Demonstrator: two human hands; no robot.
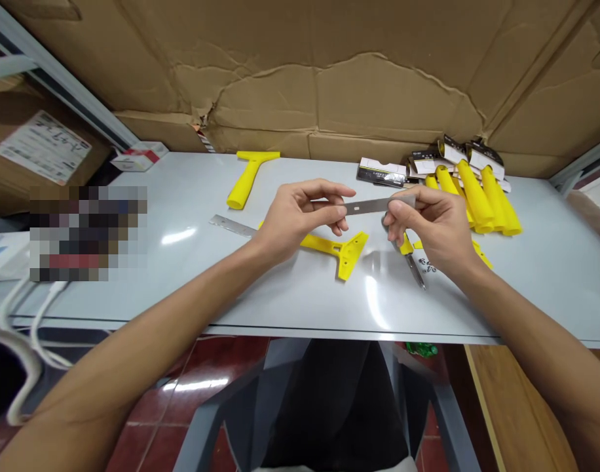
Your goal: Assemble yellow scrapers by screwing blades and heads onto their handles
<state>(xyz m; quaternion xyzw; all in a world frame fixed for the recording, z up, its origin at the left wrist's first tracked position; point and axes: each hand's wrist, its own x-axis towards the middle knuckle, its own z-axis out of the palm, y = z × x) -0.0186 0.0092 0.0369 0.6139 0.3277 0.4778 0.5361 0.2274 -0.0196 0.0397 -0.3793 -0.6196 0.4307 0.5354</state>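
Grey metal, a thin slotted rectangular blade [371,206] slants slightly across my feed, raised above the glossy pale table [280,308]; I see the left hand [293,213] grasping one end between thumb and curled fingers, the right hand [433,217] pinching the other. A yellow plastic T-shaped scraper handle [353,249] lies below the left hand, and a metal-shafted, yellow-handled screwdriver [416,270] lies near the right

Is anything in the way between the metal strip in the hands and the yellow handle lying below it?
Nothing visible blocks the way from the metal strip down to the head of the yellow handle. The pointed tool lies off to the right. The left hand hides part of the handle's shaft.
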